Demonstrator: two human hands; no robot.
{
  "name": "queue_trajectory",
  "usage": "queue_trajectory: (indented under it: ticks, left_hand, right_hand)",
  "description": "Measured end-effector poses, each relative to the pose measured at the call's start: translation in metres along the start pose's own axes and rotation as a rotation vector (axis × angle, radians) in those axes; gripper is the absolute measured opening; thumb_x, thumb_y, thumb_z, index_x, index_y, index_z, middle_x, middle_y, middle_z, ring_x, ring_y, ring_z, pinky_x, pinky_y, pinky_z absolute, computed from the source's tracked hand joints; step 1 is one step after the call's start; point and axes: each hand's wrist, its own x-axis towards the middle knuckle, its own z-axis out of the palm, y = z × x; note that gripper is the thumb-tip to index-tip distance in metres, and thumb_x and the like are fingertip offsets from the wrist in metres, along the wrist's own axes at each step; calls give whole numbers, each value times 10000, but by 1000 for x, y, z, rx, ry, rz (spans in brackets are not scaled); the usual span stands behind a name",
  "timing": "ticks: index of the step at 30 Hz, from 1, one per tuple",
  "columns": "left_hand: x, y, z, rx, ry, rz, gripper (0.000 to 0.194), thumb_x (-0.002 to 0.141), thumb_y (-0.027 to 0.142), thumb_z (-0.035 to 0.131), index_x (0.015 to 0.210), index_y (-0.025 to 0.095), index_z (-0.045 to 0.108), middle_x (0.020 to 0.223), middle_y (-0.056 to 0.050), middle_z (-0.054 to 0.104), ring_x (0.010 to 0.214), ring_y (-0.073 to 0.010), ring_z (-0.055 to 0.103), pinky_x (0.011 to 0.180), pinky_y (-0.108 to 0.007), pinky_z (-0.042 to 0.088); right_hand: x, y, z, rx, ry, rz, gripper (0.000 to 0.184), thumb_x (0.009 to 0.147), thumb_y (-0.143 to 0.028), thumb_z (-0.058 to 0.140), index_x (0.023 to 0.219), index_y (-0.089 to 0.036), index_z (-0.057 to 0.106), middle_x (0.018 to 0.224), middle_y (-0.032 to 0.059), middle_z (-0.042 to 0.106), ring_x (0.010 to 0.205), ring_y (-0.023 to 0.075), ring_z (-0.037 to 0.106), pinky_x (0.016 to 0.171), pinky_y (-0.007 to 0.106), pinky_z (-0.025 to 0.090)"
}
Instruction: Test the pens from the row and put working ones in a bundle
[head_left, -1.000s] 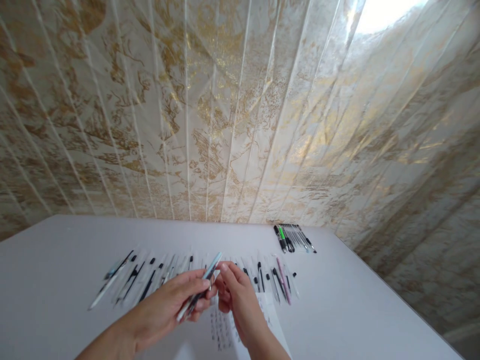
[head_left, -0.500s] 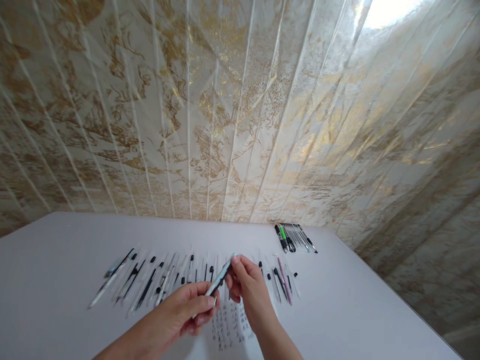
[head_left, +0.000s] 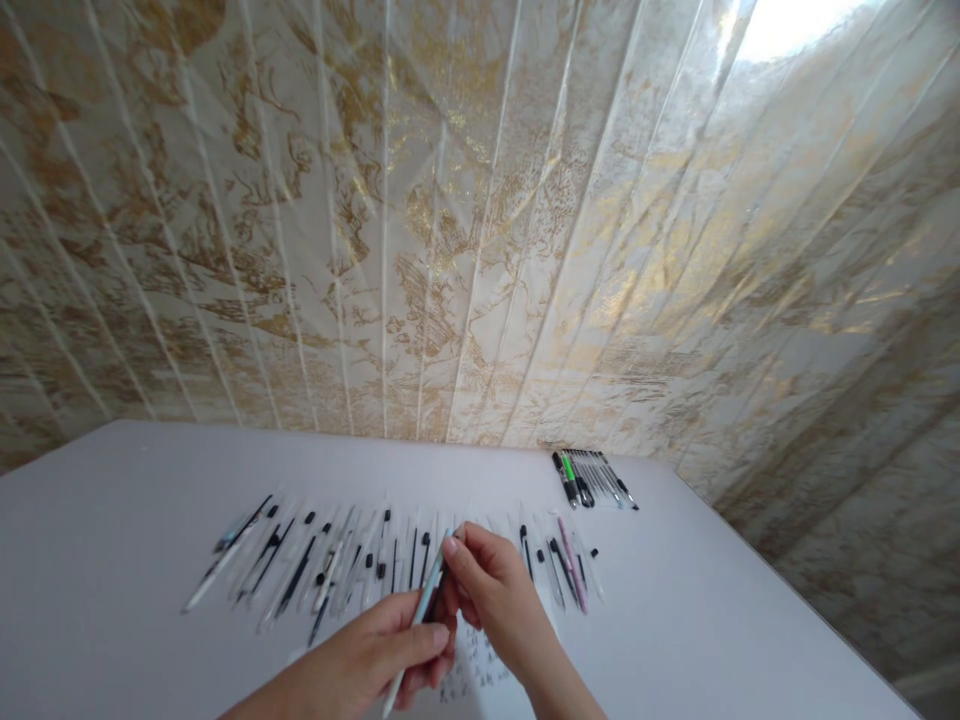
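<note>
A slim pen with a light blue upper part and a whitish lower end (head_left: pixel 432 572) slants between my two hands. My left hand (head_left: pixel 401 640) wraps round its lower half, thumb on top. With thumb and fingers, my right hand (head_left: pixel 487 575) pinches the upper end. A dark slim piece lies along the pen's right side; what it is, I cannot make out. Beneath the hands is a sheet of paper with handwriting (head_left: pixel 480 672), partly covered by them. Behind them runs a row of clear and black pen parts (head_left: pixel 300 570), partly hidden by my fingers.
A pink pen (head_left: pixel 573 565) lies near the row's right end. Farther back at the right, a green-and-black pen (head_left: pixel 569 478) rests among a neat group of black and clear pens (head_left: pixel 600 475). The white table (head_left: pixel 712 600) meets a gold-patterned, shiny covering (head_left: pixel 450 300) behind.
The right hand moved to the pen's upper end and gripped it. Both hands then shifted slightly down, and the pen now stands more steeply.
</note>
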Motion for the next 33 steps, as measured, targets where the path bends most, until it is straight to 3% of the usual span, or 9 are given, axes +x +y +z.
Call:
queue_trajectory:
  ticks: [5, 9, 11, 13, 15, 17, 20, 27, 33]
  left_hand:
    - [1, -2, 5, -55, -34, 11, 418, 765, 605, 635, 829, 198, 564, 726, 16, 504, 643, -139, 355, 622, -275, 305]
    - [5, 3, -5, -244, 25, 83, 272, 836, 419, 634, 747, 177, 547, 719, 2, 510, 644, -130, 386, 593, -245, 334]
    - [7, 9, -15, -482, 152, 134, 182, 845, 280, 617, 715, 167, 557, 699, 3, 497, 610, -121, 395, 551, -229, 360]
    - [7, 17, -24, -664, 289, 180, 153, 842, 173, 579, 691, 164, 562, 690, 9, 475, 578, -109, 406, 518, -218, 388]
    - [5, 26, -28, -739, 381, 218, 172, 846, 109, 540, 683, 162, 564, 699, 12, 459, 567, -102, 422, 497, -212, 412]
    - [2, 32, -28, -780, 420, 242, 198, 853, 81, 517, 677, 158, 562, 711, 8, 459, 565, -99, 435, 480, -212, 428]
    - [-1, 35, -22, -814, 450, 239, 226, 868, 74, 500, 664, 155, 557, 699, 6, 453, 549, -98, 427, 454, -213, 434]
    - [2, 29, -16, -807, 437, 258, 223, 890, 91, 494, 691, 144, 579, 710, -1, 471, 562, -99, 438, 468, -213, 452]
    - [2, 28, -16, -781, 417, 262, 210, 895, 113, 499, 706, 157, 577, 711, 4, 476, 580, -105, 430, 502, -215, 444]
  right_hand:
    - [4, 5, -4, 19, 103, -32, 464, 832, -596, 602, 626, -203, 466, 435, -89, 424, 377, 51, 277, 372, 185, 191]
    - [-4, -12, -14, 101, 356, -159, 463, 847, -618, 562, 647, -208, 484, 460, -96, 372, 393, 59, 263, 372, 186, 194]
    - [-13, -24, -14, 5, 273, -145, 443, 873, -567, 547, 617, -215, 465, 456, -82, 389, 397, 67, 299, 382, 194, 219]
    - [-24, -32, -6, -189, 29, -34, 384, 888, -440, 552, 591, -218, 453, 445, -64, 426, 410, 80, 366, 404, 200, 258]
    - [-32, -34, 9, -355, -184, 79, 327, 857, -307, 570, 568, -220, 443, 443, -64, 423, 414, 83, 369, 401, 201, 250]
    - [-35, -32, 23, -446, -275, 121, 322, 815, -228, 580, 536, -220, 420, 442, -72, 382, 411, 78, 316, 383, 207, 199]
    - [-33, -26, 35, -497, -307, 123, 334, 801, -211, 570, 515, -219, 396, 447, -72, 369, 422, 82, 300, 385, 216, 185]
    - [-29, -19, 34, -533, -305, 121, 307, 806, -246, 555, 539, -225, 405, 474, -63, 410, 446, 98, 352, 421, 220, 245]
    - [-30, -18, 38, -577, -289, 110, 321, 800, -216, 574, 529, -221, 401, 460, -67, 386, 437, 95, 340, 417, 224, 222]
